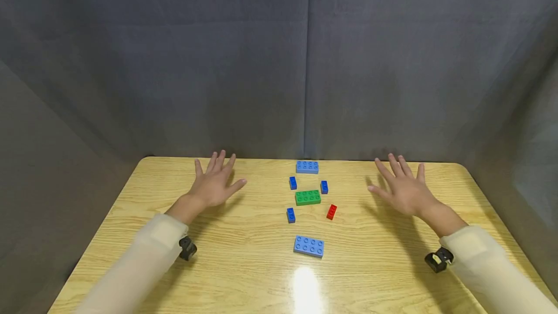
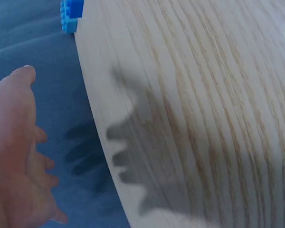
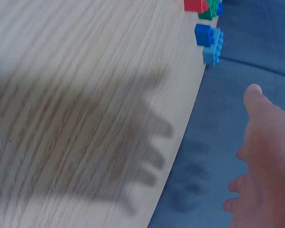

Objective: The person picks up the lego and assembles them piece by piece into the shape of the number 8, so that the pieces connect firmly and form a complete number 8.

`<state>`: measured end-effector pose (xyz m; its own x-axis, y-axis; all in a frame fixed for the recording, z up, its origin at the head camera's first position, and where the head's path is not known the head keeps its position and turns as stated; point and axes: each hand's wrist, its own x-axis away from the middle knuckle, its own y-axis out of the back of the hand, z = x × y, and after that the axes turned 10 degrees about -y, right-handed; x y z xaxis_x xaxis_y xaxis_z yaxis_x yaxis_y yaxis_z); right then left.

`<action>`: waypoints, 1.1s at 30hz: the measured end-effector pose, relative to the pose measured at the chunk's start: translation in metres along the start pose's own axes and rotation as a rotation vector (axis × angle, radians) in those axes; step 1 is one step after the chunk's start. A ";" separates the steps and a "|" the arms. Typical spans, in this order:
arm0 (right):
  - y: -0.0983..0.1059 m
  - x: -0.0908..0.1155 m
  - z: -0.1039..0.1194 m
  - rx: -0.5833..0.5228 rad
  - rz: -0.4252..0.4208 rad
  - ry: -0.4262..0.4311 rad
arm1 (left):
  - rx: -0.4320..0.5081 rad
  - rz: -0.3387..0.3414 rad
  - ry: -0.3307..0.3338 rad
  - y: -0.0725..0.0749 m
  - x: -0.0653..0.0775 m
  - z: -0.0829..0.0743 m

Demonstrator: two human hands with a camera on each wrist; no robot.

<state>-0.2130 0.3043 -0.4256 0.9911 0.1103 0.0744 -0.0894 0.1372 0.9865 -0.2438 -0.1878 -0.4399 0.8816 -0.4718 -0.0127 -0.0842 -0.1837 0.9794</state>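
Both hands hover over the table with fingers spread and nothing in them. The left hand (image 1: 213,187) is left of a group of toy bricks, the right hand (image 1: 407,192) to their right. A light blue brick (image 1: 307,167) lies at the far edge. In front of it are two small dark blue bricks (image 1: 293,183) (image 1: 324,187) and a green brick (image 1: 307,197). Nearer lie a third small dark blue brick (image 1: 290,215), a small red brick (image 1: 332,211) and another light blue brick (image 1: 309,246). No bricks are joined, as far as the head view shows.
The bricks stand on a wood-grain table (image 1: 244,265) with rounded far corners. Grey cloth (image 1: 261,62) hangs behind it and along both sides. Each wrist carries a small black device (image 1: 187,248) below a pale sleeve (image 1: 479,251). Light glares off the near tabletop.
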 end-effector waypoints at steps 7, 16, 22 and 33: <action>0.001 0.010 0.010 -0.028 -0.031 0.065 | 0.012 0.003 -0.070 0.001 0.008 -0.012; -0.007 0.020 0.026 -0.094 -0.049 0.133 | 0.114 -0.026 -0.191 0.001 0.024 -0.036; -0.016 0.025 0.035 -0.137 -0.068 0.179 | 0.213 -0.019 -0.262 0.000 0.032 -0.052; -0.036 0.030 0.049 -0.249 -0.067 0.226 | 0.453 0.000 -0.365 -0.009 0.042 -0.081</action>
<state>-0.1757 0.2546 -0.4513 0.9511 0.3046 -0.0514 -0.0734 0.3844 0.9202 -0.1682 -0.1365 -0.4332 0.6710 -0.7239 -0.1607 -0.3451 -0.4967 0.7964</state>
